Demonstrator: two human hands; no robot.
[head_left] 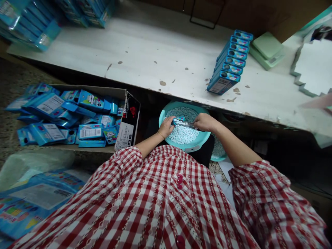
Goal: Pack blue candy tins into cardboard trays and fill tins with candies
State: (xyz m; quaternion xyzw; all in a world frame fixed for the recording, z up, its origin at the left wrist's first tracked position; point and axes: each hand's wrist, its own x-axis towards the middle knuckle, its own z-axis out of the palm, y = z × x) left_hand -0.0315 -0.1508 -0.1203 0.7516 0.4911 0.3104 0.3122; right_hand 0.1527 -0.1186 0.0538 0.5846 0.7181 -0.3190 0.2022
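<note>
A teal basin (pixel 199 142) full of small white pieces (pixel 183 135) rests near my lap. Over it, my left hand (pixel 166 127) grips a small blue box (pixel 178 119) whose end faces right. My right hand (pixel 204 122) is closed around the handle of a scoop (pixel 190 125), which carries white pieces at the mouth of the box. The fingertips of my right hand are partly hidden.
A carton (pixel 121 140) of blue boxes lies left of the basin. On the white table (pixel 145 58) stand a row of blue boxes (pixel 224 81), a green scale (pixel 268 46) and stacked blue packs (pixel 38 27). Another person's blurred hand (pixel 320 102) shows at right.
</note>
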